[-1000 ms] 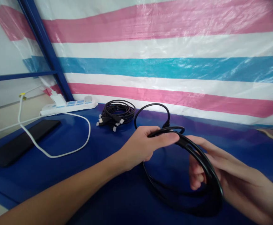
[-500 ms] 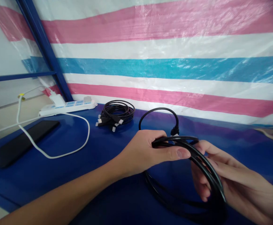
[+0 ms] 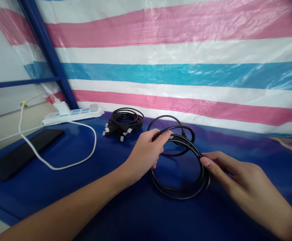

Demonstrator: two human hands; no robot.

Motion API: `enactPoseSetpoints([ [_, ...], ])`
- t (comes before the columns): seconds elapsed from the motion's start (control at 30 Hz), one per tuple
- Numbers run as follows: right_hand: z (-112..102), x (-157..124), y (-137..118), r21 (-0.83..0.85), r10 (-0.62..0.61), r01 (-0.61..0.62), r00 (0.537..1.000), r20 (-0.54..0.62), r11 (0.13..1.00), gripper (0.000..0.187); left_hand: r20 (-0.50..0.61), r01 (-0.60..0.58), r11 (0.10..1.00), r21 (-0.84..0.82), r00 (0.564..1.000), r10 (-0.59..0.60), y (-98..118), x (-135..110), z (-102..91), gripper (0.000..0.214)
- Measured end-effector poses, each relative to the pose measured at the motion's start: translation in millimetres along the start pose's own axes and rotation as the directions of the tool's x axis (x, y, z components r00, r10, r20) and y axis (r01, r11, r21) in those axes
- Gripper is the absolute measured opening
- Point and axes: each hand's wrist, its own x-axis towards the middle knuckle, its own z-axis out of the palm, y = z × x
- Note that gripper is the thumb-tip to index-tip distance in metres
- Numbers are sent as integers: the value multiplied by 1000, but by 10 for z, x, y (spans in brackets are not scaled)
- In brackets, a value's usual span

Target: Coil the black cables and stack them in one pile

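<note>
A black cable (image 3: pixel 183 195) is looped into a loose coil over the blue tabletop. My left hand (image 3: pixel 147 150) is closed on the coil's upper left side, thumb pressed over the strands. On the right side of the loops, my right hand (image 3: pixel 226 170) pinches the cable between thumb and fingers. One loop of the cable reaches back beyond my hands, where a dark connector end (image 3: pixel 183 133) shows partly behind the strands. Farther back and left lies a bundle of coiled black cables (image 3: pixel 127 120) with pale-capped plugs.
A white power strip (image 3: pixel 73 115) with a white adapter (image 3: pixel 62 107) sits at the back left. Its white cord (image 3: pixel 95 140) loops over the table beside a flat black slab (image 3: pixel 25 152). Striped plastic sheeting (image 3: pixel 173 72) hangs behind the blue tabletop (image 3: pixel 105 214).
The coil has come round into a fuller, rounder loop between my hands and sits higher in view. My right hand has turned over and now pinches its right edge from outside.
</note>
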Motion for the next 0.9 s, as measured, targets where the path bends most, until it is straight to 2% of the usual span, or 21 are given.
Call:
enactPoseSetpoints([
  [0.07, -19, -1, 23, -173, -76, 85, 995, 57, 981, 34, -5, 28, 999, -36, 1000, -28, -2, 10, -13, 28],
  [0.13, -10, -6, 20, -238, -97, 119, 990, 102, 964, 39, -10, 31, 999, -34, 999, -32, -2, 13, -27, 26],
  [0.23, 36, -11, -15, -165, -43, 60, 993, 108, 984, 41, 0, 22, 1000, -10, 1000, -22, -2, 12, -43, 31],
  [0.33, 55, -10, -42, -20, 20, -17, 988, 156, 1000, 39, -13, 20, 1000, 12, 1000, -20, -8, 6, -48, 27],
  [0.5, 1, -15, -40, 63, 14, -31, 967, 255, 998, 50, -62, 3, 999, 43, 998, 0, -28, 15, -59, 30],
  [0.63, -13, -38, -68, 65, -2, -23, 930, 366, 998, 59, 36, 31, 999, 35, 999, -33, -27, 48, -80, 32],
  [0.8, -8, -56, -104, 79, -51, 17, 895, 444, 997, 61, 142, 34, 999, -8, 989, -33, -4, 59, -101, 21],
  [0.87, -2, -43, -94, 99, -72, 32, 896, 439, 995, 55, 172, 34, 999, 1, 985, -33, 2, 57, -111, 21],
  [0.9, 3, -34, -83, 76, -83, 58, 912, 402, 995, 50, 197, 43, 999, 0, 979, -42, 4, 58, -116, 22],
])
